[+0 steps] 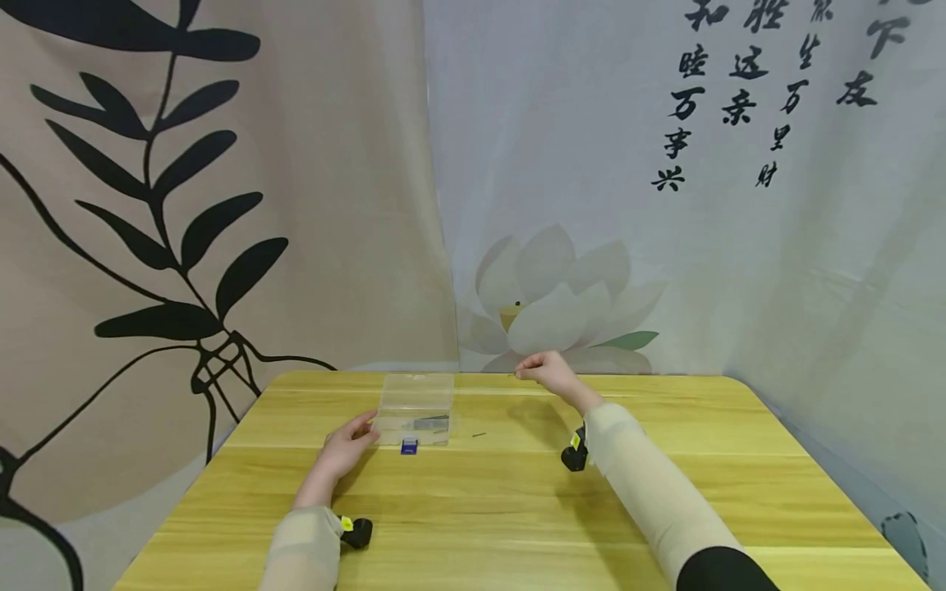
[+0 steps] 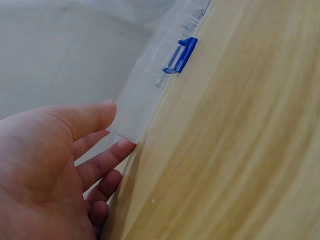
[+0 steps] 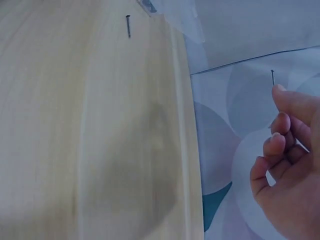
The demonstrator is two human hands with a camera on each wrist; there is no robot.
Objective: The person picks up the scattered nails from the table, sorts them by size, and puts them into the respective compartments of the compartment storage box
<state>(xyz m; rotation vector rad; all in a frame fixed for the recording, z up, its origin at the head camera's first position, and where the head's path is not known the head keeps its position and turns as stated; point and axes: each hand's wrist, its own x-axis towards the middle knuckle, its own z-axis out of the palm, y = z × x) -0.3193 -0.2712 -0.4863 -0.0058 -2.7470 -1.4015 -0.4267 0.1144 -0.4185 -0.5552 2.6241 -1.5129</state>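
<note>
From the head camera, I look down at a yellow wooden table (image 1: 517, 509) set against printed wall hangings. My left hand (image 1: 346, 447) lies on the tabletop with its fingers stretched out, the tips touching the left end of a small clear plastic box (image 1: 415, 410) that sits near the far middle of the table. A blue clasp (image 1: 409, 446) shows on the box's near side. My right hand (image 1: 545, 374) is raised above the far edge of the table, right of the box, with fingertips drawn together as if pinching something too thin to make out here. A small dark nail (image 1: 479, 434) lies loose on the wood just right of the box.

From the left wrist camera, my left hand (image 2: 55, 165) is relaxed, not curled. The thumb and the fingers (image 2: 102, 162) press against the corner of the clear plastic box (image 2: 145, 95); nothing is gripped. The blue clasp (image 2: 180, 55) sits further along the box's edge, apart from my fingers.

From the right wrist camera, my right hand (image 3: 287, 165) has its fingers curled inward. My fingertips pinch a thin nail (image 3: 273, 77), which stands upright above them, seen against the wall hanging beyond the table's edge. The loose dark nail (image 3: 128, 25) lies on the wood, well apart from my hand.
</note>
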